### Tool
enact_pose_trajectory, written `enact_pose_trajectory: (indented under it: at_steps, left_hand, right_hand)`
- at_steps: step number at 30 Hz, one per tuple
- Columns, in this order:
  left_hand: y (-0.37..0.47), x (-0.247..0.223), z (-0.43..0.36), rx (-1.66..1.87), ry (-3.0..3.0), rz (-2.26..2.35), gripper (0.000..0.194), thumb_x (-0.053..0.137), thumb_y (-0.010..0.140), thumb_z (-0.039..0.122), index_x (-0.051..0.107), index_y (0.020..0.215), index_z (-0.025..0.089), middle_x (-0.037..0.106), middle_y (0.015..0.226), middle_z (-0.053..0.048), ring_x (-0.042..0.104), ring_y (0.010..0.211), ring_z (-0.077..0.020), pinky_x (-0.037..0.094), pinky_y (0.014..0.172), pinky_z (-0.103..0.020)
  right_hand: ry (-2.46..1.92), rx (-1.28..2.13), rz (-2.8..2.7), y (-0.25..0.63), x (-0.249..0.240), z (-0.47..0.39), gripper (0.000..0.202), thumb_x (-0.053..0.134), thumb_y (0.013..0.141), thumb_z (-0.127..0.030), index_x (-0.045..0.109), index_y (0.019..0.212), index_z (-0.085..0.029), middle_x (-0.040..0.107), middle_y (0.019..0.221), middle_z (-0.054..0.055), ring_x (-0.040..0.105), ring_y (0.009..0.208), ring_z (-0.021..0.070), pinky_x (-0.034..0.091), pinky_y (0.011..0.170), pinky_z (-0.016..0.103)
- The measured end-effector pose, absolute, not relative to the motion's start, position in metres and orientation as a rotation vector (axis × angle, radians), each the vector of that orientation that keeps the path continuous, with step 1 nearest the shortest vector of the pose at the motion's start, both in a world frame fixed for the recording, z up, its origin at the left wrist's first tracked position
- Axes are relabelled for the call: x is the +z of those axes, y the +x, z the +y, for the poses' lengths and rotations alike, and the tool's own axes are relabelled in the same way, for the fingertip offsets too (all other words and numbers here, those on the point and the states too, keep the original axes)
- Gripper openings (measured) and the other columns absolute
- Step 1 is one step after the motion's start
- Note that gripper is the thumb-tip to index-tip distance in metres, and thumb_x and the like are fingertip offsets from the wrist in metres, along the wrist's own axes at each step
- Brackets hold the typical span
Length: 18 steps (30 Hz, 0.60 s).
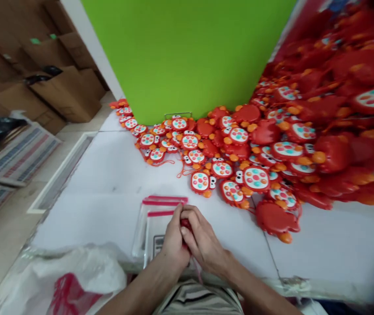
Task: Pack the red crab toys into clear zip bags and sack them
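My left hand point(175, 240) and my right hand point(203, 238) are cupped together near the front edge of the table. Closed between them is a red toy point(185, 224), mostly covered by my fingers, with a thin pinkish cord point(199, 273) hanging below. Under and beside my left hand lie clear plastic bags point(141, 227) with red strips along their tops. Beyond my hands spreads a heap of red crab-shaped toys point(255, 178) with orange claws, googly eyes and white faces full of coloured buttons; some lie face down.
A tall green panel point(187, 57) rises at the back of the white table point(85, 188). More red toys are piled high at right. A white sack point(85, 271) sits at the lower left. Cardboard boxes point(65, 92) stand on the floor at left.
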<state>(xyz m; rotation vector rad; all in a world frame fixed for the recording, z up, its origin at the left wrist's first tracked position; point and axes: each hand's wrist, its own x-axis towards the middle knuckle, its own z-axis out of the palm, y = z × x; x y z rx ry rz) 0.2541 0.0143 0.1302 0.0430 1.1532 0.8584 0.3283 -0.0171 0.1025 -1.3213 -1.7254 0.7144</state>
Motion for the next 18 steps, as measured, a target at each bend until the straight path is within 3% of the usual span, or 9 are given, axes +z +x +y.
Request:
enact_pose_trajectory:
  at_steps: [5, 8, 12, 16, 18]
  left_hand:
    - [0.222, 0.135, 0.017, 0.86, -0.049, 1.045, 0.046, 0.063, 0.072, 0.05, 0.038, 0.05, 0.018, 0.037, 0.038, 0.008, 0.033, 0.033, -0.004, 0.027, 0.037, -0.017]
    - [0.197, 0.134, 0.015, 0.84, 0.002, 0.984, 0.05, 0.058, 0.077, 0.049, 0.032, 0.047, 0.019, 0.028, 0.032, 0.009, 0.019, 0.029, -0.0026, 0.013, 0.034, -0.017]
    - [0.147, 0.137, 0.014, 0.938, 0.101, 0.965, 0.05, 0.054, 0.081, 0.045, 0.029, 0.046, 0.019, 0.025, 0.032, 0.01, 0.019, 0.028, -0.0027, 0.012, 0.033, -0.017]
    - [0.06, 0.154, 0.005, 1.267, 0.275, 1.09, 0.047, 0.061, 0.077, 0.041, 0.029, 0.05, 0.02, 0.024, 0.037, 0.011, 0.019, 0.031, -0.0019, 0.014, 0.034, -0.016]
    - [0.009, 0.163, -0.008, 1.532, 0.409, 1.256, 0.045, 0.065, 0.073, 0.037, 0.03, 0.052, 0.02, 0.026, 0.041, 0.011, 0.021, 0.034, -0.0022, 0.015, 0.035, -0.016]
  right_hand:
    - [-1.196, 0.972, -1.665, 0.312, 0.108, -0.024, 0.041, 0.047, 0.086, -0.03, 0.039, 0.125, -0.02, 0.05, 0.123, 0.011, 0.048, 0.113, 0.0223, 0.042, 0.095, 0.039]
    - [-1.228, 1.133, -1.607, 0.301, 0.11, -0.029, 0.048, 0.051, 0.085, -0.033, 0.035, 0.128, -0.021, 0.056, 0.115, 0.011, 0.058, 0.097, 0.0211, 0.052, 0.079, 0.035]
    - [-1.28, 1.195, -1.599, 0.277, 0.109, -0.034, 0.036, 0.051, 0.086, -0.038, 0.047, 0.118, -0.022, 0.062, 0.102, 0.009, 0.061, 0.069, 0.0153, 0.053, 0.059, 0.028]
    - [-1.282, 1.182, -1.735, 0.244, 0.1, -0.033, 0.029, 0.05, 0.086, -0.039, 0.053, 0.109, -0.021, 0.064, 0.086, 0.006, 0.06, 0.064, 0.0147, 0.052, 0.057, 0.026]
    - [-1.216, 1.142, -1.939, 0.223, 0.095, -0.033, 0.025, 0.048, 0.088, -0.036, 0.055, 0.107, -0.021, 0.064, 0.092, 0.008, 0.062, 0.068, 0.0158, 0.053, 0.061, 0.028]
